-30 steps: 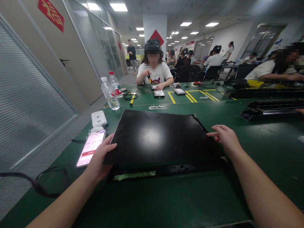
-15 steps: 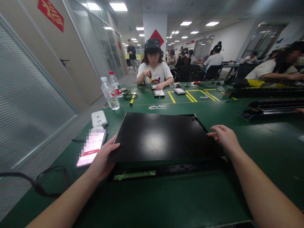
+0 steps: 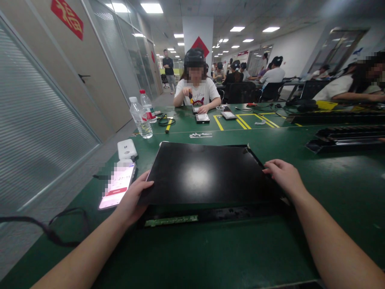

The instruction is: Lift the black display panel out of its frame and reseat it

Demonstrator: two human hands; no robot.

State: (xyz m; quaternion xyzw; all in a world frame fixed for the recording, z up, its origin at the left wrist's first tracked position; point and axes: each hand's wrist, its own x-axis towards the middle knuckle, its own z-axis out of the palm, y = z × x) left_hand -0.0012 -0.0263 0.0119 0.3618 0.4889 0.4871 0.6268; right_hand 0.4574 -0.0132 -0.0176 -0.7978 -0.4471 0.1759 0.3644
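A: Readable text around you?
B: Smartphone [image 3: 118, 188] on your left: "27:15", leading part pixelated. Red door poster [image 3: 67, 18]: "福", tilted.
A: White T-shirt [image 3: 208, 89] opposite you?
B: Lettering, too blurred.

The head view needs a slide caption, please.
Left hand grips a black panel, right hand by its opposite edge.

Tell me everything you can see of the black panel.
The black panel is thin, flat and four-sided, its smooth, slightly glossy face reflecting a bright patch. It looks at least partly raised over a dark frame on the green table. The left hand grips its left edge, thumb on top; the right hand is at its right side, contact unclear.
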